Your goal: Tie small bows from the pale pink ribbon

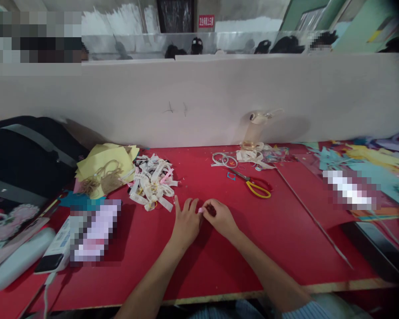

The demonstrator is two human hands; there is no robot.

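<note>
Over the middle of the red table, my left hand point(187, 221) and my right hand point(221, 218) meet at the fingertips. A small pink piece point(200, 210) shows between them, too small to name for certain. My right thumb and index finger curl into a ring and pinch at it. On my left hand the outer fingers are stretched apart, while the index finger and the mostly hidden thumb close on the pink piece. Left of my hands lies a heap of pale ribbon bows point(154, 181), some with pink or dark parts. Scissors point(257, 187) with yellow and red handles rest beyond my right hand.
The red table point(186, 283) ends at a white partition point(136, 102). Yellow sheets point(106, 161), a power bank point(58, 243) and a dark bag point(26, 155) are at left. A bottle point(252, 133), white cord point(224, 159), thin rod point(312, 215) and coloured scraps point(369, 164) lie right.
</note>
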